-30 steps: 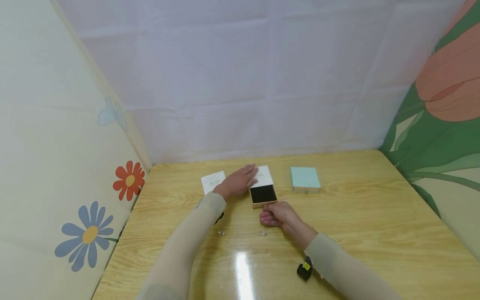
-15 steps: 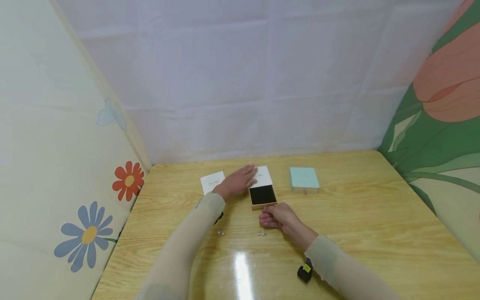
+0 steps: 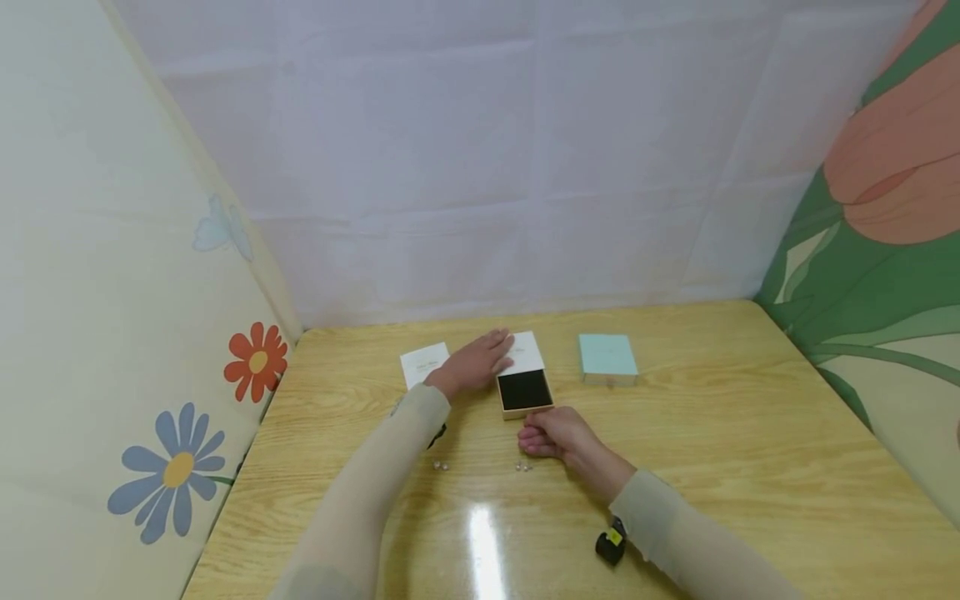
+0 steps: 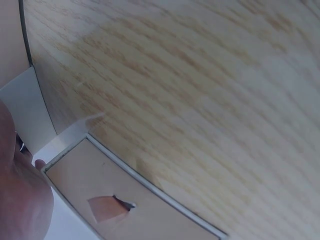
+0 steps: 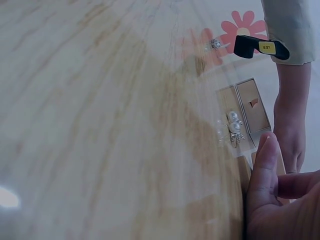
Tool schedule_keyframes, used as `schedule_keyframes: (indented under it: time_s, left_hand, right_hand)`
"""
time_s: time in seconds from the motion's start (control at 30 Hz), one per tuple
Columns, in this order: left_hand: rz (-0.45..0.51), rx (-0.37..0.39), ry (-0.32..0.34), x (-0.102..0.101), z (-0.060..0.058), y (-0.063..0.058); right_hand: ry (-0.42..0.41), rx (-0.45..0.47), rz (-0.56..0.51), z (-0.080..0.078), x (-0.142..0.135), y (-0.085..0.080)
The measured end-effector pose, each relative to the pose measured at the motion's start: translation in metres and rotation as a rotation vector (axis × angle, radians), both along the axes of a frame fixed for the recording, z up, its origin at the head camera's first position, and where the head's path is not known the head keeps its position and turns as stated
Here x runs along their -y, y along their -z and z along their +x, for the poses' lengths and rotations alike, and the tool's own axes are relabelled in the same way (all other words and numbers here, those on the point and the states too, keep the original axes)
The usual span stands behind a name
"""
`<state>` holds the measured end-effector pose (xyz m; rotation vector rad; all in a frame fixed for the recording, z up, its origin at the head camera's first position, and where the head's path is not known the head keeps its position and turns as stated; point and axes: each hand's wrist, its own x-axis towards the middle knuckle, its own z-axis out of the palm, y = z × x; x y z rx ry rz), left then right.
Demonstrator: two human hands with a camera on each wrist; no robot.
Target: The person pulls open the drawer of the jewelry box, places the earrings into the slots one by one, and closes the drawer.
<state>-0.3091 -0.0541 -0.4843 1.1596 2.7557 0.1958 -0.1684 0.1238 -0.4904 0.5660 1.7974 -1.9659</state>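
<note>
A white-sleeved drawer box [image 3: 522, 350] lies in the middle of the table, its black-lined drawer [image 3: 525, 389] pulled out toward me. My left hand [image 3: 478, 364] rests on the sleeve with fingers extended across its left side. At the drawer's front edge my right hand [image 3: 558, 432] has curled fingers and pinches it; the exact spot of the pinch is hidden. In the right wrist view the thumb [image 5: 265, 162] lies along that box's end. Two small groups of shiny jewellery, left [image 3: 441, 466] and right [image 3: 523, 467], lie on the table in front of the box.
Left of my left hand lies another white box [image 3: 423, 362]; its tan end with a ribbon tab [image 4: 107, 207] shows in the left wrist view. A mint-green box [image 3: 608, 358] stands to the right. Pearl jewellery [image 5: 235, 127] shows in the right wrist view.
</note>
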Motion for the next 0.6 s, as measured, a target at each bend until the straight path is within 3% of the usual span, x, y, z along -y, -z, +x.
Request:
schedule_keyframes:
  time_s: [0.6]
  left_hand:
    - [-0.005,-0.004,-0.009,-0.0007,0.0021,-0.0017]
  right_hand:
    - [-0.002,-0.008,0.006,0.0001,-0.0002,0.0024]
